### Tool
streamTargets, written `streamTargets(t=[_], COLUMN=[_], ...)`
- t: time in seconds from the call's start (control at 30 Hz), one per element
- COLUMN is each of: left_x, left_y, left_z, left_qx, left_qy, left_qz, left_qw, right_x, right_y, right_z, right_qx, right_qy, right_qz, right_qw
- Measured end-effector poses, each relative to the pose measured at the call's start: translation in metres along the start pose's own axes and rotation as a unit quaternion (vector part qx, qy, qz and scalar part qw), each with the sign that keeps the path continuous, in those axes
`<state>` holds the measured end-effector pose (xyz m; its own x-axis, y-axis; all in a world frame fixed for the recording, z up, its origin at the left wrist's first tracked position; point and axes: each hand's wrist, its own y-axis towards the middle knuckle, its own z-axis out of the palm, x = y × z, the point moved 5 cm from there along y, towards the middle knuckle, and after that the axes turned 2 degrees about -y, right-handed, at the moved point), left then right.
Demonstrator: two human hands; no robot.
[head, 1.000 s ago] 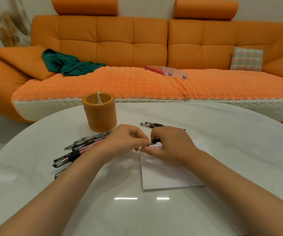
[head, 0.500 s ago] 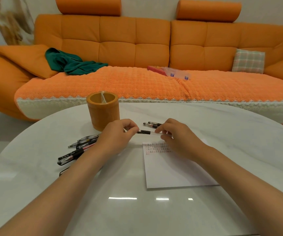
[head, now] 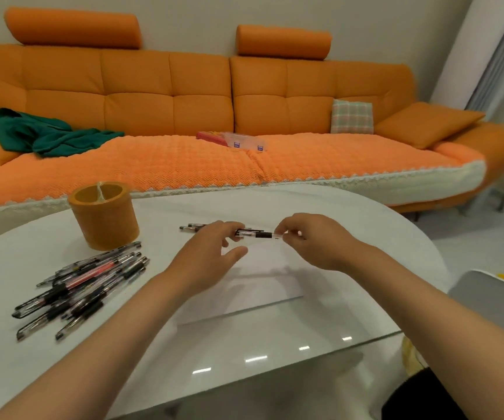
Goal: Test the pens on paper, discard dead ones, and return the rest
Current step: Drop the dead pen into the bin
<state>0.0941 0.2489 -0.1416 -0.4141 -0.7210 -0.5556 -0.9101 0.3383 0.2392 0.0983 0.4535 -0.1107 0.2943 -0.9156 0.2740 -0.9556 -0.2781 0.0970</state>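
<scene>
Hands apart over paper (head: 263, 286), pen (head: 260, 235) between both sets of fingers (head: 284, 234).

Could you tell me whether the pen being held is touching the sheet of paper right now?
No, both hands hold the pen level in the air above the paper, clear of it.

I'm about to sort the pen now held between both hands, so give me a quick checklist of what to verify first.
1. Pen held at both ends by left hand and right hand: ok.
2. Cap on: cannot tell.
3. Test mark on paper readable: cannot tell, blurred.
4. Orange holder upright with its mouth open: ok.
5. Bin for dead pens in view: cannot tell.
6. Pen pile lies apart from the paper: ok.
</scene>
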Motion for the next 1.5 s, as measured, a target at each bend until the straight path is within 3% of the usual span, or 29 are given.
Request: streamTargets(t=[0.27, 0.47, 0.73, 0.97, 1.17, 1.33, 1.5], left_x=[-0.138, -0.212, -0.247, -0.245, -0.241, -0.228, -0.194], left_y=[0.043, 0.056, 0.057, 0.058, 0.056, 0.055, 0.05], left_z=[0.1, 0.182, 0.242, 0.249, 0.242, 0.214, 0.161], left_qx=[0.095, 0.158, 0.124, 0.099, 0.12, 0.12, 0.093], left_qy=[0.025, 0.03, 0.104, 0.088, 0.081, 0.071, 0.074], left_qz=[0.109, 0.148, 0.178, 0.175, 0.174, 0.147, 0.125], left_qw=[0.989, 0.976, 0.971, 0.976, 0.974, 0.979, 0.985], right_x=[-0.128, -0.222, -0.301, -0.313, -0.288, -0.23, -0.154], right_y=[-0.11, -0.2, -0.26, -0.247, -0.228, -0.201, -0.146], right_z=[-0.041, -0.04, 0.023, 0.047, 0.011, -0.033, -0.051], right_qx=[-0.002, 0.001, 0.11, 0.129, -0.025, -0.116, -0.09], right_qy=[-0.03, -0.021, 0.043, 0.03, 0.075, 0.102, 0.098], right_qz=[0.142, 0.297, 0.448, 0.431, 0.413, 0.33, 0.225], right_qw=[0.989, 0.955, 0.886, 0.892, 0.907, 0.931, 0.965])
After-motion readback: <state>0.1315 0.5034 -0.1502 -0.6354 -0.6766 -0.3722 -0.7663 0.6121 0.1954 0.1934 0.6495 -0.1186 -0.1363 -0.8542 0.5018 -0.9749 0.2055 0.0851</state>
